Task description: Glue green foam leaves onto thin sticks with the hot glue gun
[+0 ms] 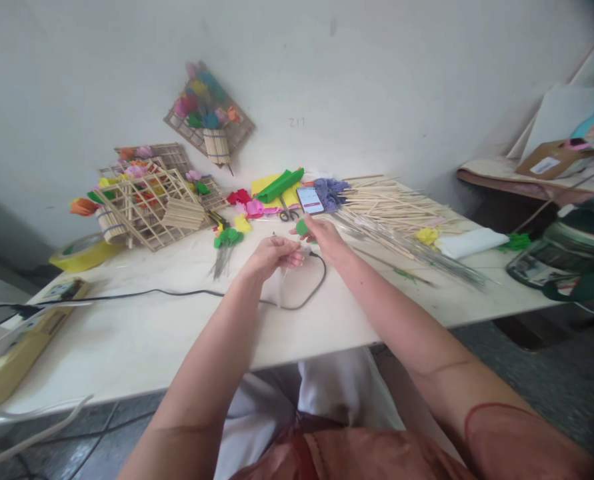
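Note:
Over the middle of the white table, my left hand [275, 257] is closed, its fingers pinched on a thin wire-like stem that is hard to make out. Just right of it and slightly farther off, my right hand [324, 239] is closed on a small green paper piece [301, 227]. The two hands are close together. A black cable [321, 283] loops beneath them. Beyond my hands lie scissors [289, 215] and a phone [310, 200] with its screen lit.
Wooden lattices [151, 200] with paper flowers stand back left, near yellow tape [84, 250] and a power strip [31, 337]. Wooden sticks [391, 207], wires [427, 257] and a white roll [471, 243] lie right, beside a dark green jar [561, 247]. A flower lattice [209, 113] hangs on the wall.

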`<move>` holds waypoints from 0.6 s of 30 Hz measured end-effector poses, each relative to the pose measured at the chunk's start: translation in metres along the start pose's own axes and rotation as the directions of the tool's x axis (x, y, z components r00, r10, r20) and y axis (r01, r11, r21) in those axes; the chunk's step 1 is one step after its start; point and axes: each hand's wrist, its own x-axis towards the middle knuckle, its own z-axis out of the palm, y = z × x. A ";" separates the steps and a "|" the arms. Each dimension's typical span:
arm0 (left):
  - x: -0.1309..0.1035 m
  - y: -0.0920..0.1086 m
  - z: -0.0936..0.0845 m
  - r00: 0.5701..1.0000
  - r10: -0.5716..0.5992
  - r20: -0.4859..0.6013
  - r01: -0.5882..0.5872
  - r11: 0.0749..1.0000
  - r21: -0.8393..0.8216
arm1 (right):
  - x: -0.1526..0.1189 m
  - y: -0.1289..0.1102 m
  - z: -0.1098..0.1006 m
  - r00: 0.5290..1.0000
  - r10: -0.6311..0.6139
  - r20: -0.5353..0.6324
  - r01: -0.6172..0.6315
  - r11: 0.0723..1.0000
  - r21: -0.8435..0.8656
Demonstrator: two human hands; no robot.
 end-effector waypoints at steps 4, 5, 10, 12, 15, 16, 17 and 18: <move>0.001 -0.001 -0.002 0.999 0.006 -0.033 -0.007 0.999 -0.049 | 0.000 -0.001 -0.004 0.996 0.029 0.083 -0.030 0.999 0.012; 0.002 -0.002 -0.003 0.999 0.006 -0.036 -0.009 0.998 -0.057 | 0.000 -0.001 -0.004 0.995 0.033 0.096 -0.034 0.999 0.014; 0.003 -0.004 -0.005 1.000 0.006 -0.030 -0.009 0.997 -0.080 | 0.003 0.003 -0.005 1.000 0.009 0.029 -0.008 1.000 -0.019; 0.003 -0.004 -0.004 1.000 0.003 -0.029 -0.005 0.997 -0.083 | 0.004 0.005 -0.004 1.000 0.001 -0.003 -0.001 1.000 -0.017; 0.002 -0.003 -0.002 1.000 0.002 -0.025 -0.004 0.997 -0.080 | 0.005 0.006 -0.003 0.999 -0.015 -0.032 0.015 1.000 -0.010; 0.002 -0.003 -0.001 1.000 -0.002 -0.018 0.000 0.997 -0.074 | 0.005 0.006 -0.003 0.999 -0.021 -0.041 0.020 1.000 -0.010; 0.002 -0.002 -0.001 1.000 -0.008 -0.009 0.007 0.998 -0.066 | 0.005 0.006 -0.003 0.998 -0.025 -0.049 0.024 1.000 -0.012; 0.001 -0.002 -0.001 1.000 -0.013 -0.002 0.013 0.998 -0.058 | 0.004 0.005 -0.003 0.998 -0.027 -0.052 0.026 1.000 -0.015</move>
